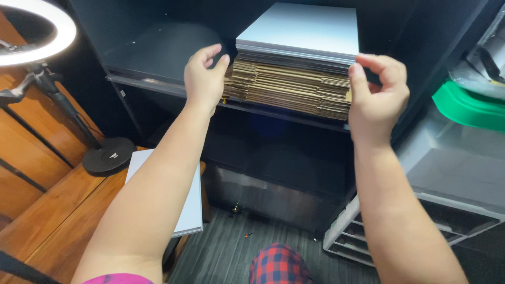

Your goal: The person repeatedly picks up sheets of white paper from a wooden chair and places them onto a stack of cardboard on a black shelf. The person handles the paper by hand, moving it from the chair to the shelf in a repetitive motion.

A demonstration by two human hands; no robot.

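Below our head camera stood a dark shelving unit (158,52), its upper shelf carrying a tall stack of flattened cardboard sheets (292,87) with a white board (305,26) lying flat on top. Under that shelf the unit fell into shadow, and a grey striped floor (221,252) showed beneath it. To our left we saw a wooden table (42,210) bearing the round black base of a ring light (31,31) on its stand, and a second white board (192,205) lay on the table's edge, partly hidden by our forearm. To our right stood a grey plastic crate (452,173), with a green rim above it. A patch of red and blue checked cloth (279,265) showed at the bottom of the frame.

Our left hand (204,79) was raised at the left end of the stack, fingers loosely curled and spread, the thumb and fingertips touching or just beside the cardboard's edge; we could not tell whether it gripped anything. Our right hand (376,92) was at the right end, thumb upright against the stack's corner and forefinger hooked over near the white board's edge, half open, the grasp itself unclear.
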